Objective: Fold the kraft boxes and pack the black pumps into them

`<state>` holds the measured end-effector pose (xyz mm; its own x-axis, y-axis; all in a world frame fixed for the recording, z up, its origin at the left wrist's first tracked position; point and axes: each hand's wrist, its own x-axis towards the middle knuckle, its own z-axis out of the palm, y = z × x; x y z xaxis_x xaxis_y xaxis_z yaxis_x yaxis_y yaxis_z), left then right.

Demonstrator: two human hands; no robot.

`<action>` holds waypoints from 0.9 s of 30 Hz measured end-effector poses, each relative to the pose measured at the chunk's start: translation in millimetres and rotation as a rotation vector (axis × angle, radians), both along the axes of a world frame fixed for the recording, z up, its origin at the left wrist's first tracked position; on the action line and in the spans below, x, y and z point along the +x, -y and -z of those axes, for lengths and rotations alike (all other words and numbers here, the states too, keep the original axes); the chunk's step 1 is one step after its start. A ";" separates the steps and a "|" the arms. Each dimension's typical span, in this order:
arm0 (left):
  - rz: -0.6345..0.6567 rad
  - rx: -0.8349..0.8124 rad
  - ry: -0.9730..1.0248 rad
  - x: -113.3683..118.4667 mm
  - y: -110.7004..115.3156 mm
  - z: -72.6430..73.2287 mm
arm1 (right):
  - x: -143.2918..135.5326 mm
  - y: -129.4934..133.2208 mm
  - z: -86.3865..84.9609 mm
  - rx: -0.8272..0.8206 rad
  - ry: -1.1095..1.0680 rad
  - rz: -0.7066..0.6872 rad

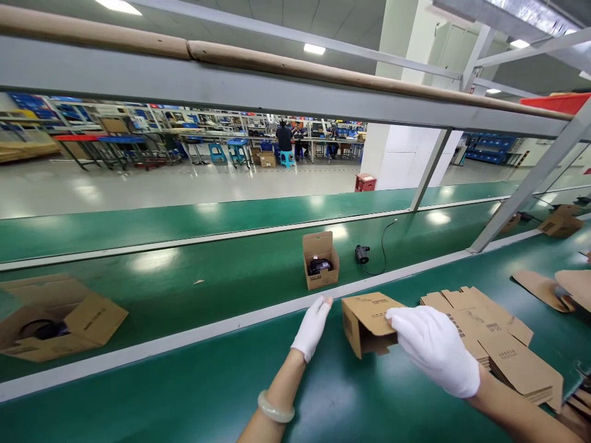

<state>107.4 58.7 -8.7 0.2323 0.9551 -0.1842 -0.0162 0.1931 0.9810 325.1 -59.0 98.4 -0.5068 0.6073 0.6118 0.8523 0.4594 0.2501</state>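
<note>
Main risk: the part-folded carton [369, 311] could be skewing or collapsing, b/c R hand [427, 344] is gripping just the near edge of its top panel and L hand [314, 326] isn't visibly bracing it. Cotton gloves might be slipping on the card, too; a hard pinch could be creasing that panel. R wrist swinging wide could be nudging the flat carton stack [501, 335], which is lying just right of the carton; a shove fwd could be catching the white rail [184, 337] beyond it.

Pose: R forearm is slanting in from lower right of the carton, palm facing down, fingers bunching over the edge w/ thumb side leading. L hand is holding nothing, fingers extending fwd just left of the carton, tips seemingly not touching it; L forearm, w/ pale bangle [272, 411], is rising from below-left of it. Can't tell if the carton's underside is resting on the green surface or hanging slightly above.
</note>
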 end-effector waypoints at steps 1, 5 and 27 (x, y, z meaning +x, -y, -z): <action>0.031 0.031 -0.062 6.6 -6.5 1.8 | 9.8 -2.5 2.0 0.021 0.014 0.063; 0.107 0.136 -0.319 51.4 -52.7 3.9 | 46.4 -16.0 10.8 0.048 -0.018 0.320; 0.123 -0.222 0.414 65.7 -135.7 -21.1 | 91.6 -50.1 33.0 -0.365 0.229 0.807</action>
<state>173.0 194.4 12.4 0.4378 0.8639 -0.2490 -0.3601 0.4222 0.8319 416.6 -8.8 65.4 0.0705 0.9660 0.2486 0.8965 -0.1706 0.4088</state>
